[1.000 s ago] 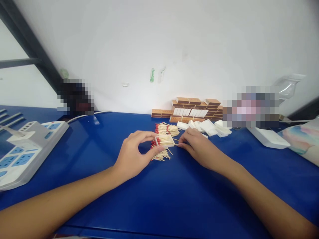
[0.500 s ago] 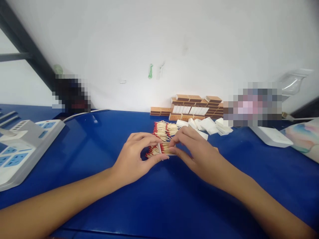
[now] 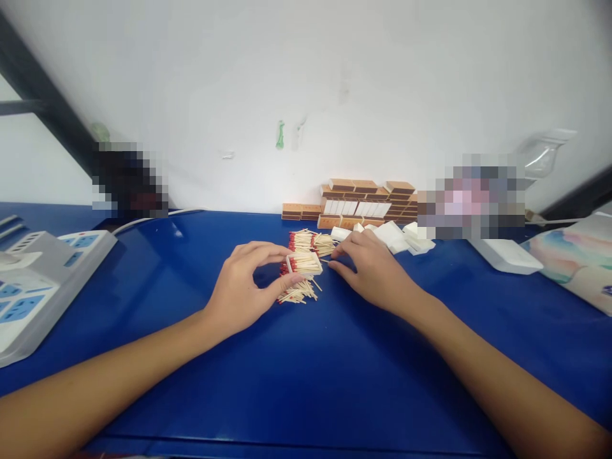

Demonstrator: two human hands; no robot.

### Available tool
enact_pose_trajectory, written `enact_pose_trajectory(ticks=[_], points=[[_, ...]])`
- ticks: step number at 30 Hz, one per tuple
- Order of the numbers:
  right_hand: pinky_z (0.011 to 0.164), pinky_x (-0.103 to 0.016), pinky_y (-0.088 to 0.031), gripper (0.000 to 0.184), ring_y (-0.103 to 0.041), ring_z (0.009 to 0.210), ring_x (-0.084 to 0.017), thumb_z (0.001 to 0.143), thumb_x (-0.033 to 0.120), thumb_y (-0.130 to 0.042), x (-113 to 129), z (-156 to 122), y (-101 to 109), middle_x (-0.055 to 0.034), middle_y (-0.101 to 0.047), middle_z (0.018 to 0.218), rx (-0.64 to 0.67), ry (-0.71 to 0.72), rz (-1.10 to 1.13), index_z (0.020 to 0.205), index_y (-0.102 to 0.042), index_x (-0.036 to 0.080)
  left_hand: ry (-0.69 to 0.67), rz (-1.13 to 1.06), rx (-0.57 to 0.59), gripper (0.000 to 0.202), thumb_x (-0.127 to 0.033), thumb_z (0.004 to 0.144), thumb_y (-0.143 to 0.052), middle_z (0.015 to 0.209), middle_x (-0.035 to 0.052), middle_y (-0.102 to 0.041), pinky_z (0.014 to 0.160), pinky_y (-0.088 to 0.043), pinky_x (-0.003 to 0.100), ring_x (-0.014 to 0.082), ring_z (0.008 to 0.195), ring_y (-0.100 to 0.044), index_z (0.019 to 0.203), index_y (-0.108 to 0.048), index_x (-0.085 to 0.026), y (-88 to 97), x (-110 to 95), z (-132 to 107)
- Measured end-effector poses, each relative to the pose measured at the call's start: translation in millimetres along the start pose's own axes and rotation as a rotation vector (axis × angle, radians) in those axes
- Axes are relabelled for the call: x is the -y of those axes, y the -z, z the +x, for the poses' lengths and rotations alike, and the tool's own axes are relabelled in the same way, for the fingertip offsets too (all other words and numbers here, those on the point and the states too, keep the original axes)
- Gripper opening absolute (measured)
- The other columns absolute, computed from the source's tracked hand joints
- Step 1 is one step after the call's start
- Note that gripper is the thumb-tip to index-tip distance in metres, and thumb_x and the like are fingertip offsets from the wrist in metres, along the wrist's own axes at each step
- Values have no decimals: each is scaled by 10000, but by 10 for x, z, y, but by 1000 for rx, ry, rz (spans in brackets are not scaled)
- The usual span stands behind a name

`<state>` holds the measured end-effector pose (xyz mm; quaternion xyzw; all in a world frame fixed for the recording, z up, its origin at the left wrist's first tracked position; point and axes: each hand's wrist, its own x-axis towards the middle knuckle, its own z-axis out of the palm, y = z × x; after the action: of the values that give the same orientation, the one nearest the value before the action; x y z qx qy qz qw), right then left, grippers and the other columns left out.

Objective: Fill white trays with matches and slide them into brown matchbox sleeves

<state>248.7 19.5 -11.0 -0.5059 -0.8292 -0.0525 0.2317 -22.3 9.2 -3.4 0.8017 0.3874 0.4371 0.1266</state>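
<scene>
My left hand [image 3: 243, 284] grips a white matchbox tray [image 3: 319, 264] between thumb and fingers. Red-tipped matches [image 3: 303, 262] lie side by side in the tray, their heads toward my left palm. To the right of the tray, my right hand [image 3: 375, 262] is off it, fingers curled and the thumb and index tips slightly apart, with nothing plainly between them. A thin match end lies close to these fingertips. Loose matches [image 3: 300, 293] spread on the table below the tray, and a larger pile of matches [image 3: 310, 241] sits just behind it.
Brown matchboxes [image 3: 356, 186] stand stacked against the wall, beside white empty trays [image 3: 392, 236]. A white power strip [image 3: 95, 261] is at the left on the blue table [image 3: 287, 382]. A white box [image 3: 509, 256] and a colourful bag [image 3: 568, 255] are at the right.
My left hand has lifted the tray slightly and tilted it, exposing the loose matches below. My right hand has let go of the tray and moved clear to its right.
</scene>
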Motion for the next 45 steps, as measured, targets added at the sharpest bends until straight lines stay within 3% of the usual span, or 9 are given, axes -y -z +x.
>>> enact_pose_trajectory(ticks=[4, 7, 11, 16, 22, 29, 36, 40, 45], points=[[784, -449, -459, 188, -532, 868, -293, 1012, 250, -568, -22, -20, 0, -108, -640, 868, 69, 2, -28, 829, -596, 213, 3, 15, -4, 350, -502, 866, -820, 1094, 46, -804, 968, -559, 471, 267, 1069, -726, 1102, -748, -254, 2, 9, 9], [795, -452, -452, 181, -528, 881, -291, 1027, 244, -540, 26, -29, 95, -113, -641, 897, 36, 18, 14, 854, -583, 215, -22, 25, -10, 336, -486, 854, -836, 1097, 55, -801, 960, -566, 469, 267, 1062, -725, 1075, -756, -246, -16, 0, 8], [818, -427, -450, 129, -529, 933, -277, 1051, 254, -534, 283, -9, 250, -97, -634, 959, -114, 19, 136, 929, -564, 226, -36, 24, -8, 327, -458, 842, -853, 1103, 57, -799, 981, -560, 476, 267, 1075, -715, 1073, -768, -242, -30, -41, -8], [798, -397, -440, 128, -512, 892, -254, 1049, 210, -538, 561, -6, 324, -70, -634, 946, -57, 128, 182, 924, -538, 235, -58, 15, 25, 343, -440, 844, -856, 1120, 56, -793, 1002, -550, 460, 262, 1113, -702, 1113, -767, -247, -22, -90, -28], [798, -391, -452, 74, -552, 924, -258, 1030, 226, -587, 424, -30, 328, -60, -646, 942, -84, 74, 271, 959, -579, 245, -100, 31, 0, 322, -429, 856, -849, 1110, 60, -800, 1009, -536, 458, 262, 1103, -716, 1103, -760, -244, -13, -72, -21], [788, -401, -459, 83, -572, 905, -256, 1035, 241, -561, 310, -15, 308, -66, -646, 917, -163, 17, 224, 971, -614, 238, -156, 51, 9, 341, -429, 853, -851, 1145, 72, -788, 998, -529, 453, 264, 1100, -714, 1126, -758, -248, 2, -104, -35], [819, -436, -450, 88, -548, 889, -281, 985, 294, -640, -14, 33, 28, -75, -635, 853, -154, -50, 126, 949, -659, 216, -218, 26, 72, 367, -426, 863, -843, 1150, 75, -781, 985, -528, 458, 261, 1088, -712, 1163, -738, -243, 6, -171, -87], [841, -453, -457, 160, -534, 952, -308, 987, 369, -651, 2, 121, -117, -101, -642, 915, -166, -38, 67, 951, -656, 213, -273, 4, 100, 385, -415, 858, -850, 1176, 75, -775, 1007, -513, 456, 259, 1108, -714, 1178, -724, -242, 7, -193, -98], [867, -476, -464, 135, -535, 991, -322, 1000, 317, -613, 51, 185, -180, -119, -645, 926, -184, 7, -10, 930, -663, 212, -239, -16, 128, 382, -407, 856, -853, 1169, 69, -780, 1014, -516, 456, 264, 1132, -712, 1182, -726, -253, -33, -197, -100]])
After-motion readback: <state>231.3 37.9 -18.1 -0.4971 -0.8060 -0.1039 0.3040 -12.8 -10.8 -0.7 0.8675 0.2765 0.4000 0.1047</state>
